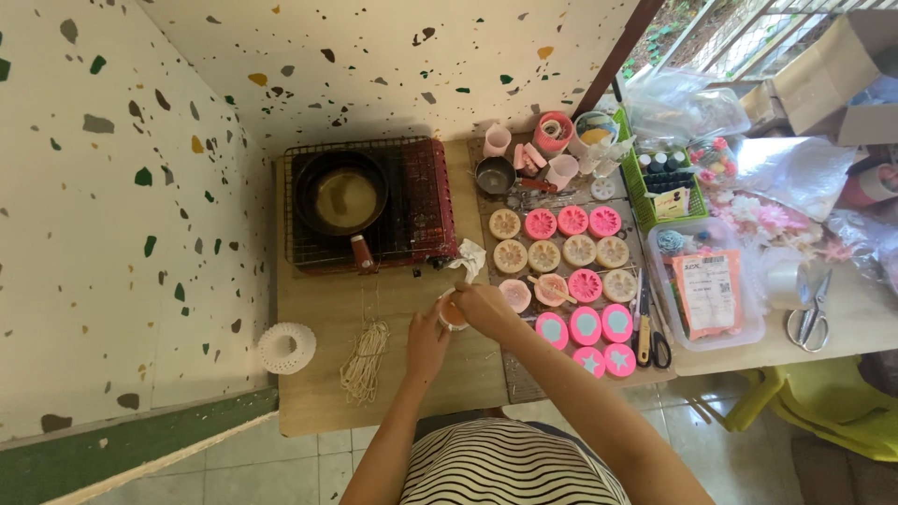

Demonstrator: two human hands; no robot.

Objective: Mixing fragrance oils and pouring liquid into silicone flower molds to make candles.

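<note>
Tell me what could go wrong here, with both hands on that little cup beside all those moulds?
The small cup, held in the left hand and right hand, could tip and spill onto the wooden table. The right forearm hangs close over the pink moulds and might knock them. The pan on the stove nearby may be hot.

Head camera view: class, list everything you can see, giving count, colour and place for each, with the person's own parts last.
Pan: one, black, on the red stove, table's back left.
Round moulds: about sixteen, pink and cream, on the mat at the right.
Wicks: one bundle, pale, front of the table.
White holder: one, table's left edge.
Scissors: one pair, silver, far right.
Clear tub: one, right of the moulds.
Small cup: one, orange inside, held in both hands.
Left hand: below the cup.
Right hand: on the cup's right side.
</note>
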